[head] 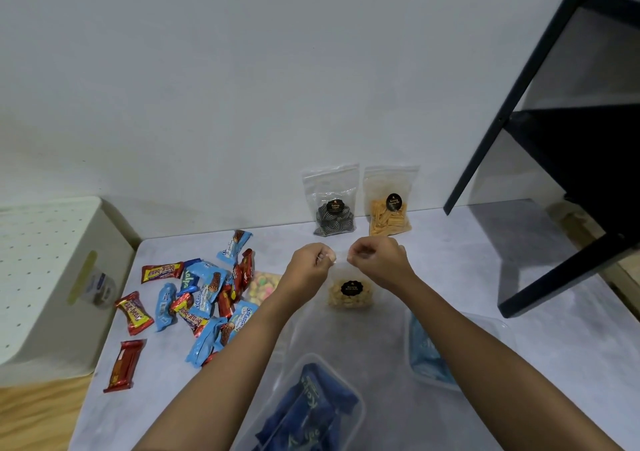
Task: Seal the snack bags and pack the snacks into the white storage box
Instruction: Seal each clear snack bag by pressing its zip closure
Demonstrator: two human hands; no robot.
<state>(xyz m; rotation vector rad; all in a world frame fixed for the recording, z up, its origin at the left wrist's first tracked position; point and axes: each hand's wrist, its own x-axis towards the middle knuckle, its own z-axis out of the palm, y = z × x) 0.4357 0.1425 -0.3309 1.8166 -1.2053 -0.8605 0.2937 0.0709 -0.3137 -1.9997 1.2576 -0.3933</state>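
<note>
A clear zip bag of pale yellow snacks (349, 298) with a black round label stands mid-table. My left hand (313, 261) and my right hand (375, 258) both pinch its top edge, one at each side. Two more clear bags lean on the back wall: one with black-and-white swirled snacks (334, 213), one with orange sticks (389, 216). The white storage box (52, 277) stands at the left, off the table's edge. A heap of red and blue wrapped bars (204, 298) lies on the table's left part.
A clear tub with dark blue packets (311, 405) sits at the near edge, another clear tub with light blue packets (429, 353) to its right. A flat pack of pastel sweets (265, 282) lies by the heap. A black metal frame (540, 159) rises at the right.
</note>
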